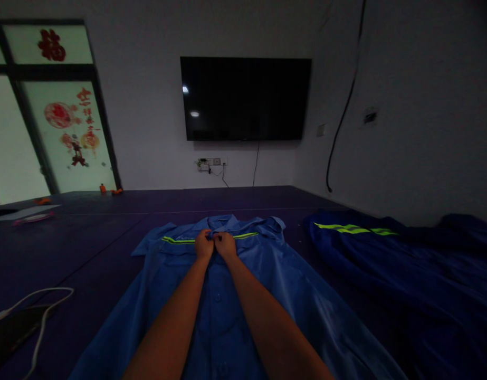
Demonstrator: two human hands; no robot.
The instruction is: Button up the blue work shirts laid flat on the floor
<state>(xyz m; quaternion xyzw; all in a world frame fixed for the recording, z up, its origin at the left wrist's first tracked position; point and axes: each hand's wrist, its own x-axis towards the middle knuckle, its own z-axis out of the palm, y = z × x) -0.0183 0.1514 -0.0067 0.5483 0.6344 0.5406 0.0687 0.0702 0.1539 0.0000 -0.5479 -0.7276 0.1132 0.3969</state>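
Two bare hands are held close together over the upper front of a blue shirt (283, 285), which is laid out on a purple table (108, 232) at the lower middle of the frame, its collar (223, 220) pointed away. Cloth near the collar is pinched by the left hand (204, 245), with the thumb and fingers drawn nearly together. The same spot is gripped by the right hand (225, 245), its fingers bent and almost closed; whether a button is caught between the fingertips cannot be told. The chest is crossed by a yellow-green stripe (246, 236), partly hidden by the hands. Below them, the front is lined with small buttons (218, 297).

At the right of the frame, a darker blue garment (370, 264) with a similar stripe is left rumpled on the table. At the lower left, a dark phone (17, 332) is crossed by a white cable (55, 288). On the wall at the upper middle, a dark television (247, 97) is mounted.
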